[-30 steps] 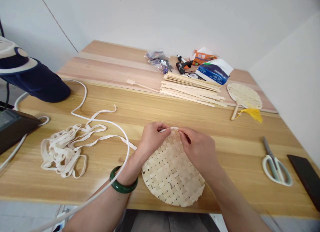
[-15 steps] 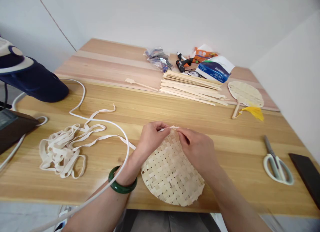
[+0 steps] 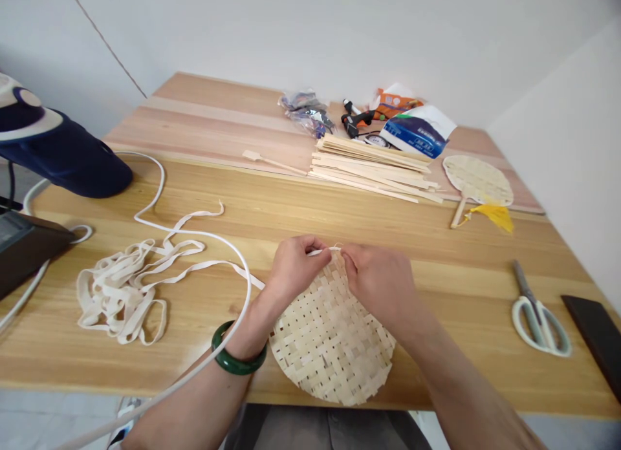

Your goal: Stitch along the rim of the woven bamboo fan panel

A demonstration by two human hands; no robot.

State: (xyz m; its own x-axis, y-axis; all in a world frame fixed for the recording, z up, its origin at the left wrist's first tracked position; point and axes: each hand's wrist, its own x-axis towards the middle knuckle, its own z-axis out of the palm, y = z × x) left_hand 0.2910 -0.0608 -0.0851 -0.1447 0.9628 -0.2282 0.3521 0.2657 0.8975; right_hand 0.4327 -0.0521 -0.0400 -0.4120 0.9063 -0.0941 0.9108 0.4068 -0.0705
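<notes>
A round woven bamboo fan panel (image 3: pixel 332 350) with a ragged lower edge lies at the table's front edge, between my hands. My left hand (image 3: pixel 294 269), with a green bangle at the wrist, pinches the panel's top rim, where a narrow white strip runs along the edge. Just to the right, my right hand (image 3: pixel 381 282) is closed on the same rim, its fingertips partly hidden. Off-white cotton tape (image 3: pixel 119 295) is heaped on the left, and one length of it runs behind my left wrist.
A white cord (image 3: pixel 233 243) crosses the table and passes over my left forearm. Scissors (image 3: pixel 541 321) lie right, near a dark flat object (image 3: pixel 594 340). Farther back are bamboo strips (image 3: pixel 373 169), a finished fan (image 3: pixel 478 178) with a yellow tassel, and a glue gun (image 3: pixel 356 121).
My right hand has shifted slightly left and its fingers have curled in more along the rim. The panel's lower part has moved a little toward me and left. My left hand stays put.
</notes>
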